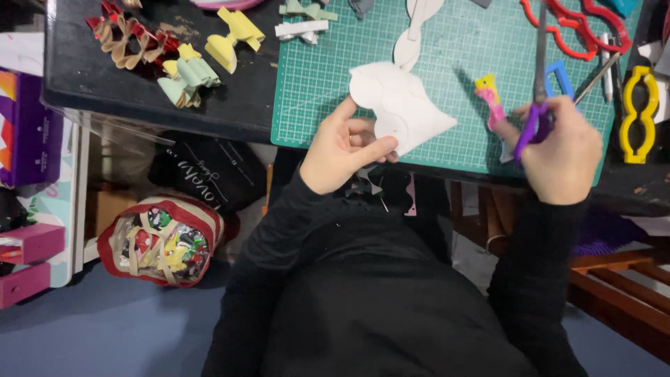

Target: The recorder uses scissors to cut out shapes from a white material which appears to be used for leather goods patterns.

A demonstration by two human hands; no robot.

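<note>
Bows (188, 80) beside mat (314, 105) (templates (638, 115) right).

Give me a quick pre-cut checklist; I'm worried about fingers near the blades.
1. Left hand pinches the white cut-out sheet: ok.
2. Right hand grips the purple-handled scissors: ok.
3. Blades point away, apart from the left hand: ok.
4. Sheet lies over the green cutting mat: ok.
5. Blades open or closed: cannot tell.
6. Pink and yellow piece close beside the right hand: not ok.
</note>
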